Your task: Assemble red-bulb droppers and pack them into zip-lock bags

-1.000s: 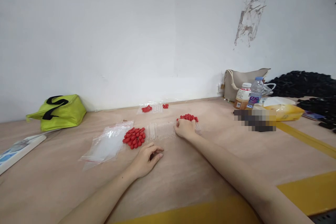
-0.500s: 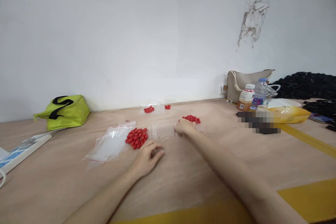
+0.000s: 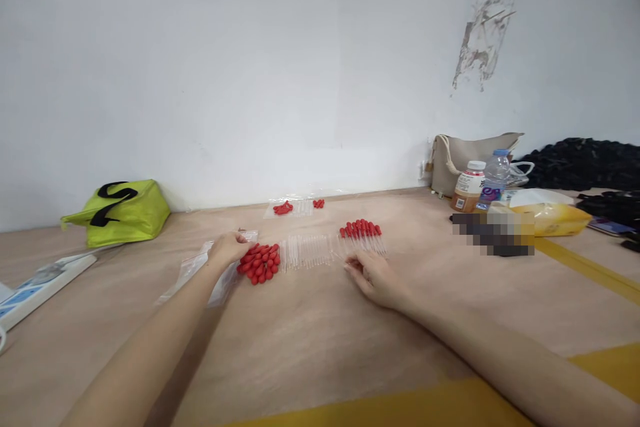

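My left hand (image 3: pixel 230 249) reaches over the clear zip bags (image 3: pixel 220 288) to the upper left edge of a heap of red rubber bulbs (image 3: pixel 259 264). Its fingers are drawn together on a bulb there, though the fingertips are partly hidden. Right of the heap lies a row of thin clear tubes (image 3: pixel 306 251). My right hand (image 3: pixel 375 277) pinches one clear tube (image 3: pixel 339 255) by its near end, pointing up and left. Just beyond that hand is a group of droppers (image 3: pixel 361 229), clear tubes fitted with red bulbs.
Against the wall lies a clear bag (image 3: pixel 301 207) with more red bulbs and tubes. A lime-green bag (image 3: pixel 129 213) and a power strip (image 3: pixel 47 285) are at left. Bottles (image 3: pixel 469 187), a beige bag (image 3: pixel 445 163) and a yellow tissue pack (image 3: pixel 555 217) stand at right.
My left hand has gone up and left, from below the bulb heap to its far left side. My right hand has drawn back from the droppers, bringing a tube with it.
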`<state>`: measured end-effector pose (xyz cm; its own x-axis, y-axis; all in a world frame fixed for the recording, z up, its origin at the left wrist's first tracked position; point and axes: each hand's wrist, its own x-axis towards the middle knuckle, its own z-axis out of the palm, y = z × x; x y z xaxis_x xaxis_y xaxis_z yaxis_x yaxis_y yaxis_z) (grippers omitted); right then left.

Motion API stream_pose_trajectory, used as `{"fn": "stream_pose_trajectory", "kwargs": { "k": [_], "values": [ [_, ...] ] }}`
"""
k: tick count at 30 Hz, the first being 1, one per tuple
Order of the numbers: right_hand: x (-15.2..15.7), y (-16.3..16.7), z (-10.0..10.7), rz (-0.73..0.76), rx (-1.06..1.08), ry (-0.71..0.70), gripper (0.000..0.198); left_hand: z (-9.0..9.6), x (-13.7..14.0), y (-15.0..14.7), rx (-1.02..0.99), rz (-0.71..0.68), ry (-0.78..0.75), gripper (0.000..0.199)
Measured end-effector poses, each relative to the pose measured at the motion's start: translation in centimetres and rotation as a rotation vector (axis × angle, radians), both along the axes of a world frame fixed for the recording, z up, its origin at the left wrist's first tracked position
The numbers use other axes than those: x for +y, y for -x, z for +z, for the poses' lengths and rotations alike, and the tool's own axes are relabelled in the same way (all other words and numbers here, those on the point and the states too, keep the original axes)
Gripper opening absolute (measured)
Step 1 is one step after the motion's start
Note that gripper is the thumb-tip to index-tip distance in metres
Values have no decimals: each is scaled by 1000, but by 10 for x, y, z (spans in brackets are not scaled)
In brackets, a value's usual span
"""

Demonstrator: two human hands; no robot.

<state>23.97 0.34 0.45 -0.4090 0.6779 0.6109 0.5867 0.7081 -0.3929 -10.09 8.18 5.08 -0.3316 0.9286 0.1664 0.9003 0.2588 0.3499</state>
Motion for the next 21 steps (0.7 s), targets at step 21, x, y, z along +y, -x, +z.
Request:
{"fn": "stream_pose_trajectory", "kwargs": {
  "k": [21],
  "values": [
    [-10, 10, -3, -31, 17, -1, 16, -44, -104, -107, -413, -738, -253, 18]
  ]
}}
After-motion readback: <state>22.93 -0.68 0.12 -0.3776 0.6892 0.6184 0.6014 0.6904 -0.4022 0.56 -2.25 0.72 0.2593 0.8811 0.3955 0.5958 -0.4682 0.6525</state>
